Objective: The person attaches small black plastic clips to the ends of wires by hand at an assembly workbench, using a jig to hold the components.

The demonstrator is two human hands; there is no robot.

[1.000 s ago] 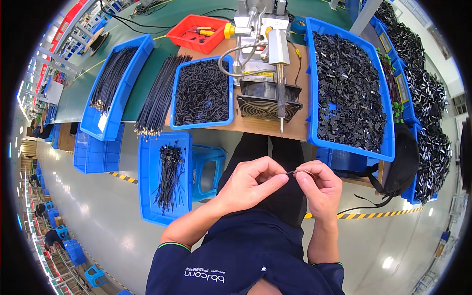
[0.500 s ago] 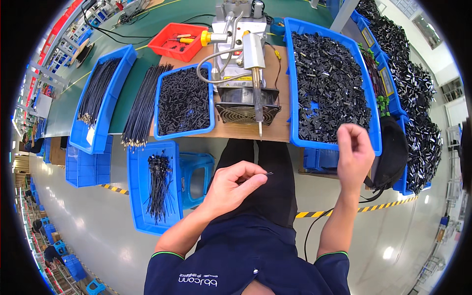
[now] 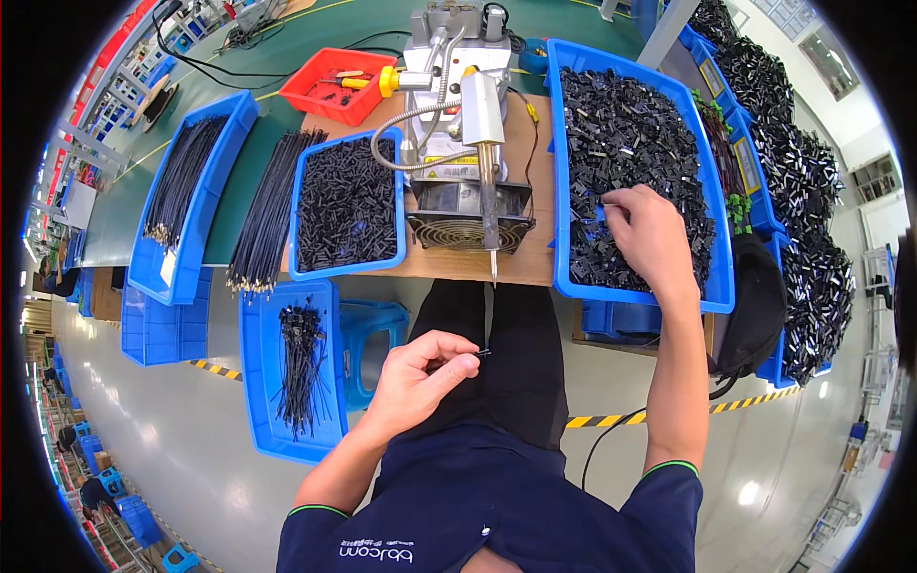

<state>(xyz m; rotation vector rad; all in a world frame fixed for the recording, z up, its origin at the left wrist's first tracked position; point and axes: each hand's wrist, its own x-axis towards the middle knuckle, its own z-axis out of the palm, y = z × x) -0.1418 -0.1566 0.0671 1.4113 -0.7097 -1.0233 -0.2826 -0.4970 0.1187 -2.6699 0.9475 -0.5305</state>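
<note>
In front of my lap, my left hand (image 3: pixel 425 377) pinches a small, thin, dark wire-like piece (image 3: pixel 484 352) between thumb and fingertips. Only its end sticks out; the rest is hidden by the hand. My right hand (image 3: pixel 657 239) reaches into a large blue bin (image 3: pixel 562 229) filled with small black rectangular plastic parts (image 3: pixel 635 124). Its thumb and forefinger are curled in close together at those parts, and whatever lies between them is too small to make out. Between the hands, a soldering iron (image 3: pixel 490 205) points downward, its tip near the table's front edge.
The iron hangs from a grey machine (image 3: pixel 458 95) with a black fan (image 3: pixel 468 215) beside it. To its left stand a blue tray of short black tubes (image 3: pixel 349 205), bundled black cables (image 3: pixel 272 210) and a red tray (image 3: pixel 330 113). A lower blue bin (image 3: pixel 250 382) holds more cables.
My right hand has moved forward and left, from above the bin's near edge down to the black parts. The left hand has shifted slightly left and down, still pinching the piece.
</note>
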